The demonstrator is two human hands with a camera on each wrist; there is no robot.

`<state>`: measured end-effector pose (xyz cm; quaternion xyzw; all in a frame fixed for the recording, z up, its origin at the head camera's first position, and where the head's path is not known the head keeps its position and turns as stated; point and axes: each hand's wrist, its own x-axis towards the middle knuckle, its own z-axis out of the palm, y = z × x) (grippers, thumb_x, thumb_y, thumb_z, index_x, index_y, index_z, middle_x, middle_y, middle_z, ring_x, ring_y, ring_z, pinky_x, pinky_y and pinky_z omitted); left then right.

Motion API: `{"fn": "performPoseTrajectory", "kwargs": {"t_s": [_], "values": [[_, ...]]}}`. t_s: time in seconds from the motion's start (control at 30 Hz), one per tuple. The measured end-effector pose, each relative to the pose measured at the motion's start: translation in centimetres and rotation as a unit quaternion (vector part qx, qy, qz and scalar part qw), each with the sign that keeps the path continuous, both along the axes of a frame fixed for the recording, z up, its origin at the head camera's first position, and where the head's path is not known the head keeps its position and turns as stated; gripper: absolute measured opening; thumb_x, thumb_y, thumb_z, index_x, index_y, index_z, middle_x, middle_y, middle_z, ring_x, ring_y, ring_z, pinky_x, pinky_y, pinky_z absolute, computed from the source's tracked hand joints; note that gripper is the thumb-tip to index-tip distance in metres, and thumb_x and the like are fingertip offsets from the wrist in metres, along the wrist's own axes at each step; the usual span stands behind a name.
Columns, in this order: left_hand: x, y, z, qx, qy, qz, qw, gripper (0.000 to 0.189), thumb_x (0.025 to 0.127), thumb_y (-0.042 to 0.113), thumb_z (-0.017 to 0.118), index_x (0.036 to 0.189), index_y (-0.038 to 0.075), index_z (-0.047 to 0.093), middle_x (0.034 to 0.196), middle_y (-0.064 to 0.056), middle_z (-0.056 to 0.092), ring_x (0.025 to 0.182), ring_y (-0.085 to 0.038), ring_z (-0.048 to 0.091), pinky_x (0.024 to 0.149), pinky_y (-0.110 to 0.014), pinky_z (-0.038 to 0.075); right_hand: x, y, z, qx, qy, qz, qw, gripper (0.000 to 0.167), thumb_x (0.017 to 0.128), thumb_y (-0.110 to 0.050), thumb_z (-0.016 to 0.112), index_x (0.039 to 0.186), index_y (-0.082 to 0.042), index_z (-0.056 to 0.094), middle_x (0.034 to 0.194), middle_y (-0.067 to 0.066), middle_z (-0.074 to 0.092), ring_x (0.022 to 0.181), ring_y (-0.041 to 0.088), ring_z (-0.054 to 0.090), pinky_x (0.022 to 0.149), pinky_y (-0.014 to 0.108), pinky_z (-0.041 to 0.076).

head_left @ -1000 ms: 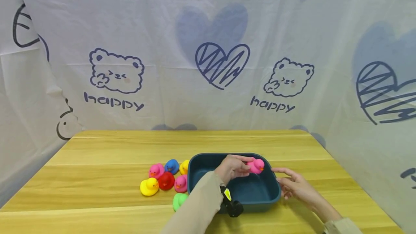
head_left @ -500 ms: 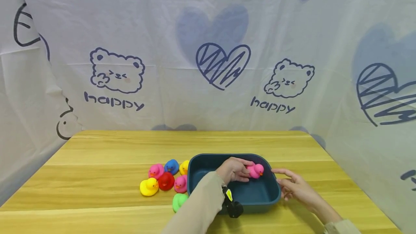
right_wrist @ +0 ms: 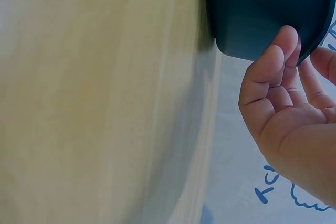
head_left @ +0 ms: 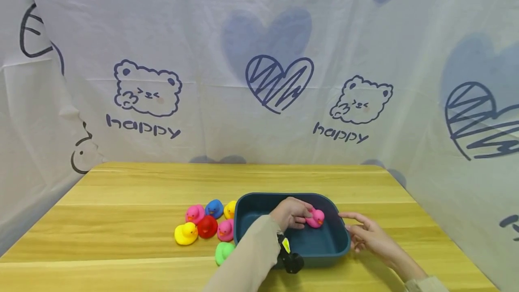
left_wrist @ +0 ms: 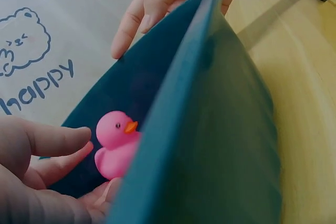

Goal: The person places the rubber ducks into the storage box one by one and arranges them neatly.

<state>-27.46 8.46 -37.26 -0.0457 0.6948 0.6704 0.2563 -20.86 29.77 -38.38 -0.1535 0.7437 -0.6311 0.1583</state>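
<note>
In the head view, the glossy pink rubber duck with an orange beak (head_left: 315, 218) sits lower inside the dark teal, round-cornered rectangular bin (head_left: 320, 243) than half a second ago, slightly nearer the person and a little further left. The left hand (head_left: 291, 213) reaches into the bin just left of the duck, its fingers at the duck's back. The right hand (head_left: 371, 239) stays at the bin's right end, and the cluster of coloured ducks (head_left: 207, 226) lies unchanged left of the bin on the wood-grained table (head_left: 134, 184).

In the left wrist view, the left hand's fingers are spread loosely behind and beneath the pink duck, with a gap between the upper finger and its head; contact beneath is unclear.

In the right wrist view, the right hand's longest finger touches the bin's rim, the others loosely bent against its outer wall.
</note>
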Motion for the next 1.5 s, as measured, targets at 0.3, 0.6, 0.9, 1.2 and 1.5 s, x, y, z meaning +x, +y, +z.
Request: {"fn": "performPoseTrajectory", "kwargs": {"t_s": [0.3, 0.6, 0.9, 1.2, 1.5], "values": [[0.1, -0.4, 0.3, 0.036, -0.007, 0.043, 0.9984, 0.03, 0.08, -0.007, 0.058, 0.11, -0.006, 0.058, 0.083, -0.01, 0.058, 0.067, -0.015, 0.052, 0.073, -0.033, 0.049, 0.0, -0.1, -0.1, -0.001, 0.005, 0.008, 1.0, 0.027, 0.095, -0.017, 0.044, 0.121, -0.024, 0.05, 0.068, 0.003, 0.057, 0.059, 0.012, 0.054, 0.052, 0.024, 0.046], [0.3, -0.8, 1.1, 0.097, -0.017, 0.023, 0.9949, 0.034, 0.086, -0.002, 0.052, 0.118, -0.01, 0.05, 0.11, -0.022, 0.056, 0.098, -0.03, 0.056, 0.086, -0.043, 0.043, -0.1, 0.0, -0.3, 0.0, 0.008, 0.01, 0.9999, 0.028, 0.095, -0.016, 0.044, 0.121, -0.023, 0.049, 0.068, 0.003, 0.057, 0.059, 0.011, 0.054, 0.052, 0.023, 0.045], [0.8, -1.5, 1.6, 0.135, -0.017, -0.006, 0.9907, 0.036, 0.091, 0.004, 0.047, 0.123, -0.011, 0.045, 0.123, -0.027, 0.047, 0.108, -0.035, 0.05, 0.092, -0.047, 0.036, -0.1, 0.1, -0.4, 0.005, 0.003, 0.002, 1.0, 0.033, 0.094, -0.017, 0.045, 0.127, -0.01, 0.042, 0.067, 0.003, 0.058, 0.06, 0.012, 0.054, 0.053, 0.023, 0.045], [2.0, -2.8, 2.8, 0.139, 0.041, -0.035, 0.9888, 0.035, 0.09, 0.004, 0.049, 0.121, -0.01, 0.048, 0.121, -0.026, 0.049, 0.107, -0.036, 0.051, 0.091, -0.048, 0.037, -0.1, 0.0, -0.3, -0.005, 0.005, 0.013, 0.9999, 0.028, 0.095, -0.015, 0.043, 0.119, -0.029, 0.05, 0.068, 0.002, 0.058, 0.06, 0.011, 0.054, 0.052, 0.023, 0.045], [2.9, -4.3, 3.8, 0.104, 0.122, -0.068, 0.9848, 0.03, 0.087, 0.003, 0.054, 0.115, -0.01, 0.054, 0.114, -0.022, 0.056, 0.105, -0.034, 0.053, 0.087, -0.045, 0.041, -0.1, 0.0, -0.2, -0.017, 0.003, 0.023, 0.9996, 0.03, 0.096, -0.014, 0.04, 0.116, -0.033, 0.051, 0.068, 0.001, 0.058, 0.06, 0.01, 0.054, 0.052, 0.022, 0.045]]}}
